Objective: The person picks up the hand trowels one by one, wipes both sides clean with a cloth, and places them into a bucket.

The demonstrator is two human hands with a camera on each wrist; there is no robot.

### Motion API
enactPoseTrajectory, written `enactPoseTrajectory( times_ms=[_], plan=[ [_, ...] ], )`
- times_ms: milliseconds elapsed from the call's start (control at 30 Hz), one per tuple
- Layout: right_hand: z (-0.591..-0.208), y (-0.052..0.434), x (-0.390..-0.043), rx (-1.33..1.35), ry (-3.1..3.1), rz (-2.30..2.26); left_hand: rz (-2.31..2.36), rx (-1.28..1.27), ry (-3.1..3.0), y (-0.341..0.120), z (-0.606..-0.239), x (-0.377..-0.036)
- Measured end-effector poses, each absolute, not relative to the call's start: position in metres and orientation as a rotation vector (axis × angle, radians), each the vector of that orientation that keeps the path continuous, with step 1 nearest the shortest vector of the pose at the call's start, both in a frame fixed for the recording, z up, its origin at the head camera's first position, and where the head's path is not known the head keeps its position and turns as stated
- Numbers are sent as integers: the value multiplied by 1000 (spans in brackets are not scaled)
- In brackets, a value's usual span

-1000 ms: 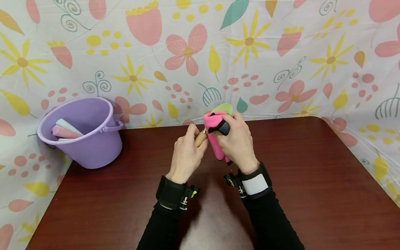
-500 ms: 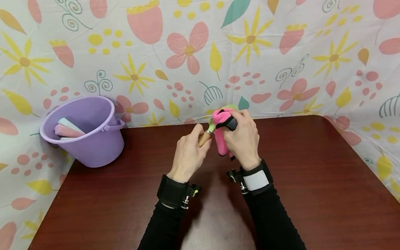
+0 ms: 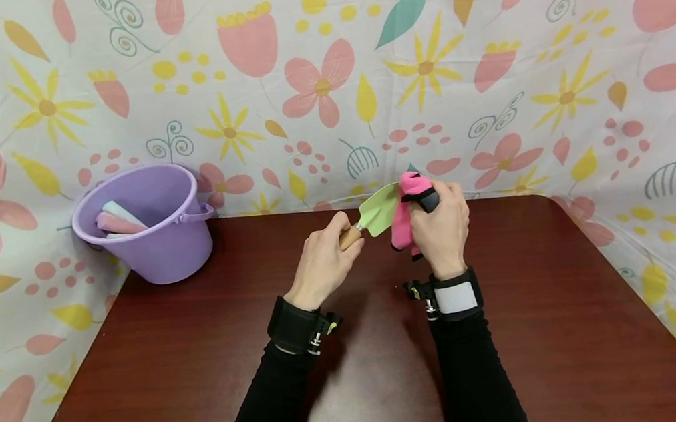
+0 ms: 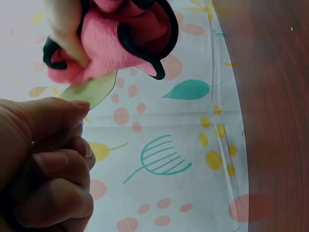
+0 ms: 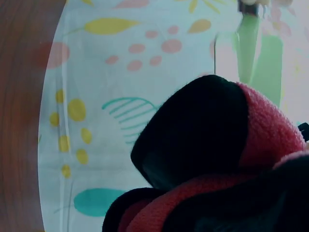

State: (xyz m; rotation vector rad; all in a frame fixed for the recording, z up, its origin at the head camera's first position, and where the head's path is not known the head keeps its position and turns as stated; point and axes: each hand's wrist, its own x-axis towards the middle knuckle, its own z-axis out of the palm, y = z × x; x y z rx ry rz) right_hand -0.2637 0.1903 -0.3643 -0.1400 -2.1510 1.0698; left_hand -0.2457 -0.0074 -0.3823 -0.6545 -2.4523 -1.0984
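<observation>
My left hand (image 3: 321, 263) grips the wooden handle (image 3: 349, 237) of a small trowel with a light green blade (image 3: 379, 210), held above the far middle of the brown table (image 3: 206, 356). My right hand (image 3: 442, 229) grips a bunched pink cloth with black trim (image 3: 403, 215) against the blade's right end. In the left wrist view my curled fingers (image 4: 53, 179) fill the lower left, with the pink cloth (image 4: 116, 38) and green blade (image 4: 91, 89) above. The right wrist view shows the cloth (image 5: 217, 159) close up and the green blade (image 5: 256, 53) behind it.
A purple bucket (image 3: 152, 220) stands at the table's far left corner with a pink and a pale rolled item (image 3: 115, 220) inside. A floral sheet (image 3: 327, 84) backs and flanks the table.
My right hand has slid the pink cloth to the right along the blade, uncovering most of the green blade. Both hands have risen slightly and drifted right.
</observation>
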Motion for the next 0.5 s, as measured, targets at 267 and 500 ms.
enactPoseTrajectory(
  times_ms=[267,500],
  plan=[
    [-361,204,-261,-159,-2127,1066,-1113,-675,-2463,-8,-382,-246],
    [-363,200,-260,-101,-2158,1051,-1111,-660,-2461,-8,-385,-245]
  ],
)
